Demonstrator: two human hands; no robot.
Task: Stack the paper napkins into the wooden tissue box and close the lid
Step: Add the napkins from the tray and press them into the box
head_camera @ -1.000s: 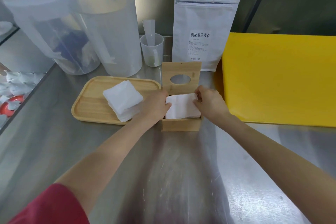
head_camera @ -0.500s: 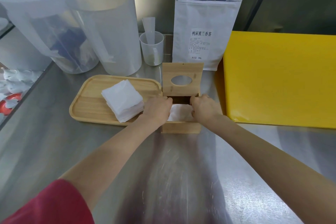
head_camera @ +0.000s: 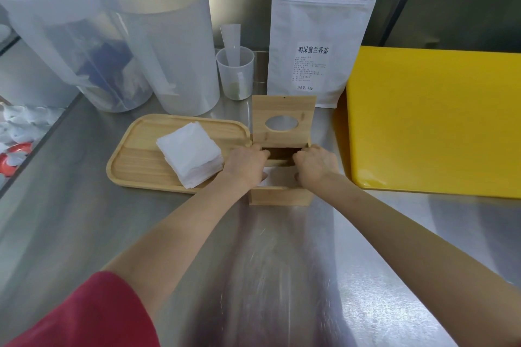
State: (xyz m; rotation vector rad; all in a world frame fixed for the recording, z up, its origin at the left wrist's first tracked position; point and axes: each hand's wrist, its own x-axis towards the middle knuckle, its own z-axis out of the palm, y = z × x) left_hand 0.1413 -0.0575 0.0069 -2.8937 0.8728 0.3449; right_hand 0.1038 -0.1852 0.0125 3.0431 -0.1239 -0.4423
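The wooden tissue box (head_camera: 282, 196) stands on the steel counter with its lid (head_camera: 283, 110) tilted up at the back, an oval hole in it. My left hand (head_camera: 244, 166) and my right hand (head_camera: 316, 165) reach into the box from either side, fingers curled down on a small bunch of white napkins (head_camera: 277, 176) low inside. The fingertips are hidden by the box walls. A second stack of paper napkins (head_camera: 191, 153) lies on the wooden tray (head_camera: 132, 166), just left of the box.
A yellow cutting board (head_camera: 434, 121) lies right of the box. Behind it stand a white tea pouch (head_camera: 321, 36), a small plastic cup (head_camera: 236, 73) and two large translucent pitchers (head_camera: 169, 45). Bare steel counter (head_camera: 282, 276) stretches toward me.
Both hands have lowered the bunch of napkins from the box's rim down into the box. The hands moved closer together, and less white paper shows. The tray stack has not moved.
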